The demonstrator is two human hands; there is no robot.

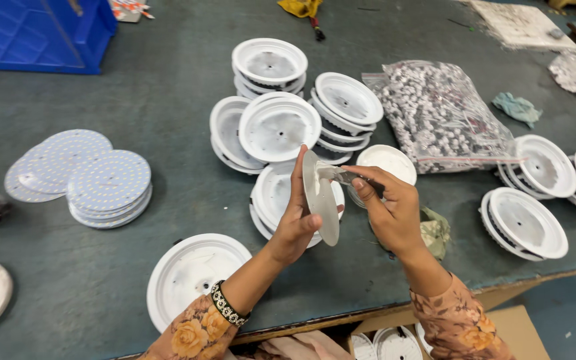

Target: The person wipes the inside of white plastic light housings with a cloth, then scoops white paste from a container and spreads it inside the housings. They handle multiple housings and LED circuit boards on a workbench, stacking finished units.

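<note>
The left hand [296,223] holds a round disc [321,197] upright on edge above the tabletop [168,87], its grip clamped on the disc with the thumb at the lower rim and the fingers up along the far face. The right hand [389,212] is just beside it, its grip closed on a small transparent tool [341,175] whose tip touches the upper part of the disc's near face. Directly beyond and below both grips lies a cluster of white round housings [279,127], stacked in several piles. To the right of the right grip sit a clear bag of small parts [441,113] and further white housings [527,223]. Below the left wrist rests a single white housing [188,273], open side up. Well to the left of the left grip are stacks of flat dotted boards [108,187]. A blue crate [38,33] stands at the far left corner.
</note>
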